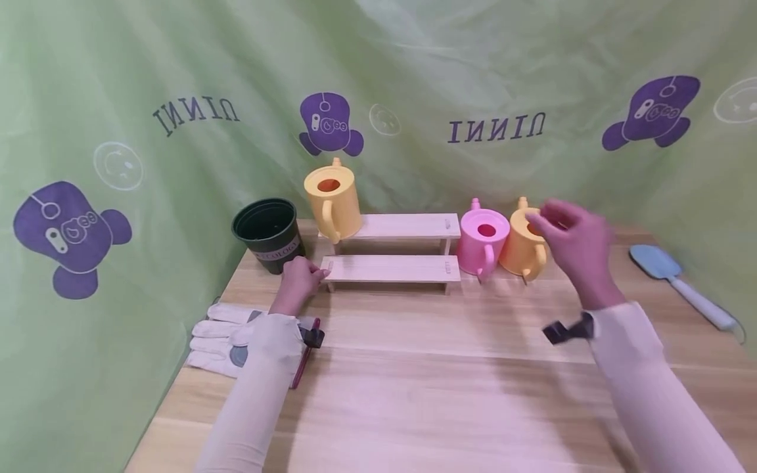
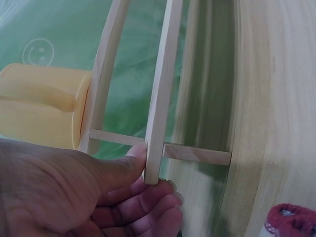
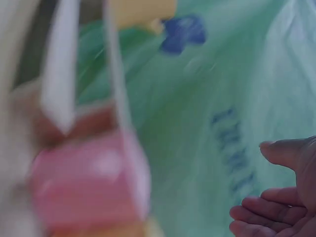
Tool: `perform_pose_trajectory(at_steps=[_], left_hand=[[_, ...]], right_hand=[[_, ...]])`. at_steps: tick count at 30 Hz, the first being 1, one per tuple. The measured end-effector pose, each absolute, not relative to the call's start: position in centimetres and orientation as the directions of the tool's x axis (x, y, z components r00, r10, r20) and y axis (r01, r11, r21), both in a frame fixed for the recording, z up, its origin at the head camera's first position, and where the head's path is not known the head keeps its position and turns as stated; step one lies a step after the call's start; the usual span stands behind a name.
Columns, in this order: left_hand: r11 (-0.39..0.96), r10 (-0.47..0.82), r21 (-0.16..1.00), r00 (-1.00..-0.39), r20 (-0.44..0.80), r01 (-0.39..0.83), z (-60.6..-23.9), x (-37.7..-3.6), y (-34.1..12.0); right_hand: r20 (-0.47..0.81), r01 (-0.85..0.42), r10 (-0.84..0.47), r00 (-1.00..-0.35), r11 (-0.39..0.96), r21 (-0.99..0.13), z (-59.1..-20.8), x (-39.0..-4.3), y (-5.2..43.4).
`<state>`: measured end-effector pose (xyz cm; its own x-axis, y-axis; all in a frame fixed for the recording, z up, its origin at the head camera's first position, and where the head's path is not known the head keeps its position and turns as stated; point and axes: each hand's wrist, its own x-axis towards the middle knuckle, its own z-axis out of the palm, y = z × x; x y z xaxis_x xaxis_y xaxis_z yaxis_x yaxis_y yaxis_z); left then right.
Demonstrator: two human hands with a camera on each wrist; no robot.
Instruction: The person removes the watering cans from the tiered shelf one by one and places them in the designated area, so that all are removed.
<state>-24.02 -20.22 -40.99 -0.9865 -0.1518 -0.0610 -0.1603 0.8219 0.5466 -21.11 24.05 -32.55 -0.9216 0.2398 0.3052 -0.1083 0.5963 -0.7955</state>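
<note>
Pale wood tabletop point(image 1: 449, 387) fills the near foreground, backed by a green printed cloth point(image 1: 503, 72). On it stands a two-step wooden shelf point(image 1: 393, 268); its upper step carries a yellow watering can point(image 1: 333, 200), with a dark green pot point(image 1: 267, 234) just beside its left end. At the shelf's right end sit a pink watering can point(image 1: 483, 240) and a second yellow can point(image 1: 523, 244), touching each other. White gloves point(image 1: 227, 338) lie at the left edge, a blue trowel point(image 1: 680, 282) far right. The left hand point(image 1: 298, 281) pinches the lower step's left end, thumb and fingers point(image 2: 158, 202) clamped on the board. The right hand point(image 1: 576, 243) hovers blurred over the second yellow can, fingers point(image 3: 256, 215) loosely apart, holding nothing.
</note>
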Motion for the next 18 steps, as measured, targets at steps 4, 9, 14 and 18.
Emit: perform_pose_trajectory(at_steps=[4,9,14,18], left_hand=[[0.810,-0.161,0.558,-0.984,-0.081,-0.178,-41.0,-24.0,-20.6],[0.796,-0.151,0.578,-0.984,-0.095,-0.178,-41.2,-24.2,-20.7],[0.786,-0.168,0.586,-0.980,-0.105,-0.198,-41.1,-24.3,-20.7],[0.796,-0.159,0.578,-0.983,-0.087,-0.180,-41.1,-24.3,-20.6]], right_hand=[[0.369,-0.290,0.119,-0.922,0.420,-0.860,-28.6,-22.4,17.3],[0.389,-0.388,-0.069,-0.919,0.340,-0.857,-28.5,-24.3,8.6],[0.305,-0.356,-0.199,-0.932,0.321,-0.878,-31.3,-26.3,1.0],[0.322,-0.380,-0.222,-0.920,0.313,-0.871,-33.1,-27.0,-3.0]])
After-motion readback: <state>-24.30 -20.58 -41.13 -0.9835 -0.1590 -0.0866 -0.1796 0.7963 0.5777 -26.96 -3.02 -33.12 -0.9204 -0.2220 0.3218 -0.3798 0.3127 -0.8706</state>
